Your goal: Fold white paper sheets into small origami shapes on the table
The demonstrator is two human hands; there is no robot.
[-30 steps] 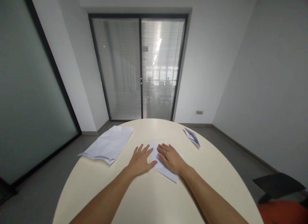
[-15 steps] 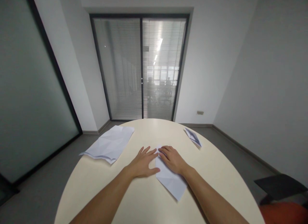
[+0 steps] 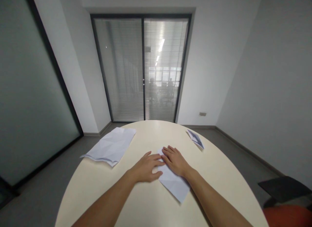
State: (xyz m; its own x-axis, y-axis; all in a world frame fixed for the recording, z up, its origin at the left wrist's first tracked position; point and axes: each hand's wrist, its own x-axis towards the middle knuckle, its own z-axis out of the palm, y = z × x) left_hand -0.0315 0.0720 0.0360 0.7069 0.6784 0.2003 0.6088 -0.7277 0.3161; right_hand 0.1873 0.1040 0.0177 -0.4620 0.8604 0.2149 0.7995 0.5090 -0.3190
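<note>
A folded white paper (image 3: 174,184) lies on the round cream table (image 3: 151,204) in front of me, one corner pointing toward me. My right hand (image 3: 175,161) rests flat on its far part, fingers stretched out. My left hand (image 3: 146,167) lies beside it on the left, fingers curled inward so the tips touch the paper's left edge next to the right hand. Neither hand lifts the paper.
A stack of crumpled white sheets (image 3: 110,146) overhangs the table's far left edge. A small folded paper (image 3: 195,138) sits at the far right edge. A dark chair (image 3: 284,188) stands at the right. Glass doors with blinds (image 3: 142,69) are behind the table.
The folded paper has been turned so a corner now points toward me. My left hand went from flat with spread fingers to curled against the paper's edge.
</note>
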